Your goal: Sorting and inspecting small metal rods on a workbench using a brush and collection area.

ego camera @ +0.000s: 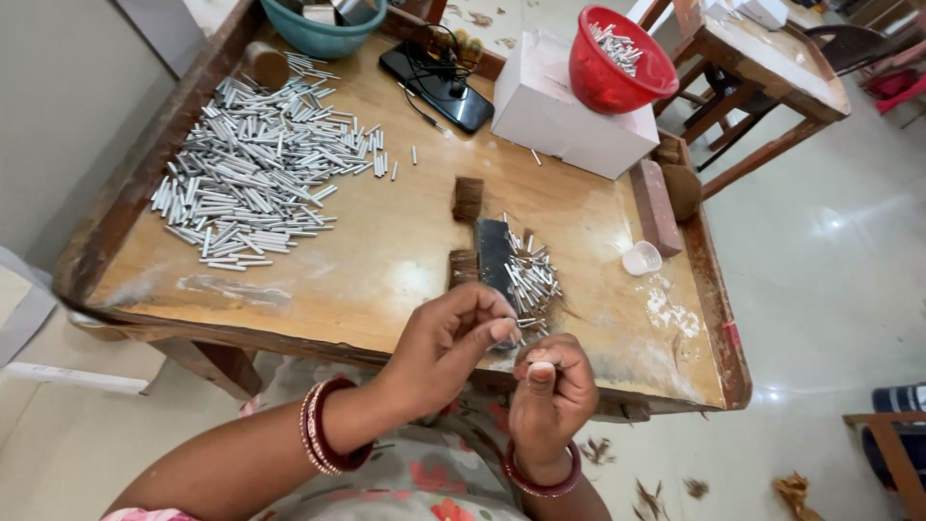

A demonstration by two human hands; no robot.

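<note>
Fingers (pixel 502 331) of left hand (pixel 446 349) curled, thumb and forefinger pinched near a small tube, barely visible; right hand (pixel 550 391) fisted, thumb up, hold unclear. Both over desk (pixel 386 260) near edge.
Red bowl (pixel 617 60): metal tubes, on white box (pixel 569 106), far right corner.
Teal bowl (pixel 323 24): contents unclear, far edge.
White cap (pixel 641 258): right edge.
Big tube pile (pixel 256 164): left side.
Small tube pile (pixel 531 280) beside dark block (pixel 494 256), just beyond hands.
Phone (pixel 434 85) with cable: far middle.

Small silver tubes (pixel 531 280) heaped beside dark block (pixel 495 256).
</note>
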